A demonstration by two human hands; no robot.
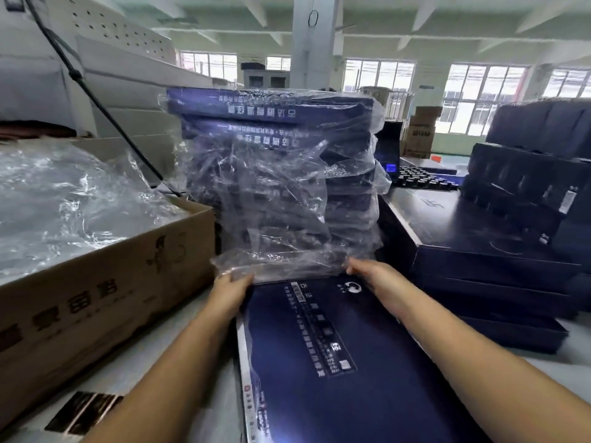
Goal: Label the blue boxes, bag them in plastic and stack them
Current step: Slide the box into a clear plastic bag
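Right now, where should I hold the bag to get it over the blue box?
Probably the two corners of the mouth of the bag, one hand coming from either side: the box lies flat and wide, its far end at that mouth.

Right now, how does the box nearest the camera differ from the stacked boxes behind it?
The near box is bare on top; the stacked boxes are bagged in clear plastic. The near box lies alone, printed face up; the stacked boxes are piled, showing side edges. Both are dark blue with white print.
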